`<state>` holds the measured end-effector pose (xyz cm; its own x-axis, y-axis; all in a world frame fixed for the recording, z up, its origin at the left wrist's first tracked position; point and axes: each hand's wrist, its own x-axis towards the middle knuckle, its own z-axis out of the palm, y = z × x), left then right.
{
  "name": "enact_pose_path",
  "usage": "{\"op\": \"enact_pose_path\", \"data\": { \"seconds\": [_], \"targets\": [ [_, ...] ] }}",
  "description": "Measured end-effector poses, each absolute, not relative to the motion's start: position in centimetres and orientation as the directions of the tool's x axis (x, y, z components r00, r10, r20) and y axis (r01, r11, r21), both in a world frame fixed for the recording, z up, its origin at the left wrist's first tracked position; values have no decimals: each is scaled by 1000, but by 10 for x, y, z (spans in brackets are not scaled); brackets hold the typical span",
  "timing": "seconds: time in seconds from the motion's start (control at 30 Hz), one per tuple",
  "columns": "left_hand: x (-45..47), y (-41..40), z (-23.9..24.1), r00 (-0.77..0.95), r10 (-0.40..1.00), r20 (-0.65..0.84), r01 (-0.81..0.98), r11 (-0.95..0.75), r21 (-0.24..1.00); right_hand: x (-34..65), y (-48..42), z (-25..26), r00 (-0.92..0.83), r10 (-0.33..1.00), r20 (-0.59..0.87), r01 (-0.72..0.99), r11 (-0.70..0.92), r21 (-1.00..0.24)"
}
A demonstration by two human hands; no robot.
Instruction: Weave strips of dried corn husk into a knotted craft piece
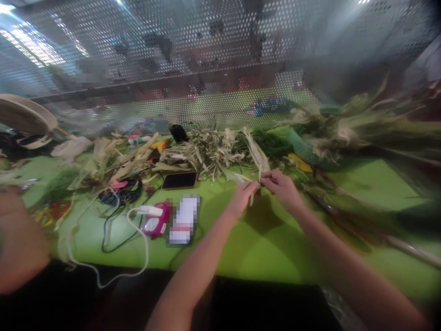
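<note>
Over the green table (220,257), a long pale strip of dried corn husk (255,149) stands tilted up and away, its near end between my fingertips. My left hand (243,196) pinches that lower end, and a short piece pokes out below the fingers. Right beside it, my right hand (281,187) is closed on the same husk with thumb and fingers together. Just behind my hands lies a heap of loose husk scraps (206,149). The exact grip between the fingertips is blurred.
To the left lie a dark phone (179,180), a second phone with a lit screen (185,219), and a pink power adapter (157,220) with a white cable (147,253). Another person's arm (20,239) rests at far left. Husks (358,124) pile up right; a perforated screen (206,59) stands behind.
</note>
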<state>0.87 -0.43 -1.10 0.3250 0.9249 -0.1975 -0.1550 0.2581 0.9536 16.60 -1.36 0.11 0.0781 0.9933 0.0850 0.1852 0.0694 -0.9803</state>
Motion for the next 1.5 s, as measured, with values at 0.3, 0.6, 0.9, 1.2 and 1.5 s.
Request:
{"op": "enact_pose_path", "data": {
  "seconds": [0.3, 0.6, 0.9, 1.2, 1.5],
  "targets": [
    [12, -4, -12, 343, 912, -224, -289, 330, 899, 167, -14, 5, 132, 983, 129, 174, 105, -979],
    [9, 3, -17, 250, 957, -147, -425, 245, 871, 172, -14, -3, 304, 888, 346, 392, 214, -895],
    [15, 0, -19, 278, 959, -57, -503, 196, 841, 142, -23, -10, 70, 979, 189, 295, 161, -942],
    [4, 2, -14, 238, 965, -114, -300, 185, 936, 146, -23, -5, 26, 979, 201, 350, 179, -920],
    [5, 2, -5, 156, 956, -249, -438, 292, 850, 155, -20, -5, -84, 972, 222, 469, 235, -851]
  ]
}}
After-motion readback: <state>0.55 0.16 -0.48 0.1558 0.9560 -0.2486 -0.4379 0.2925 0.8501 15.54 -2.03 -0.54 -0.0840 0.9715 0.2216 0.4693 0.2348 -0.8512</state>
